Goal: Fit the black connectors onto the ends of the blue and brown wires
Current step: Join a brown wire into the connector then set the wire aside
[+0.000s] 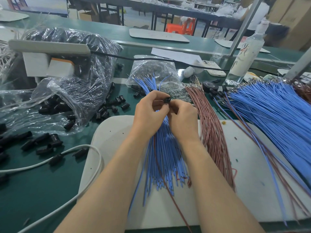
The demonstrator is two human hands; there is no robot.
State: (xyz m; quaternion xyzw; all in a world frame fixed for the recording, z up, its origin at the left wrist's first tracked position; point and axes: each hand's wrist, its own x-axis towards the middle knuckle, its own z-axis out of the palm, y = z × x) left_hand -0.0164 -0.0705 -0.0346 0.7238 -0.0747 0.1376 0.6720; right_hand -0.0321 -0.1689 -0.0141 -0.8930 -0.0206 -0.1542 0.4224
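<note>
Nearest, both forearms reach over a white board (pixel 252 165), whose front edge is cut off by the frame. Blue wires (pixel 165 165) lie fanned on it under the wrists, their upper stretch hidden by the hands. A single brown wire (pixel 168 190) crosses them, its top end lost beneath the left wrist. The left hand (pixel 149 111) and right hand (pixel 182 115) meet above the fan, fingers curled, tips pinching one black connector (pixel 167 100) between them; only its rim shows. Whether a wire end is in it cannot be told. Right of the hands lies a brown bundle (pixel 212 132). Left of them, loose connectors (pixel 107 110) spill from a clear bag (pixel 75 91). Further back, a bottle (pixel 244 56) stands blurred.
</note>
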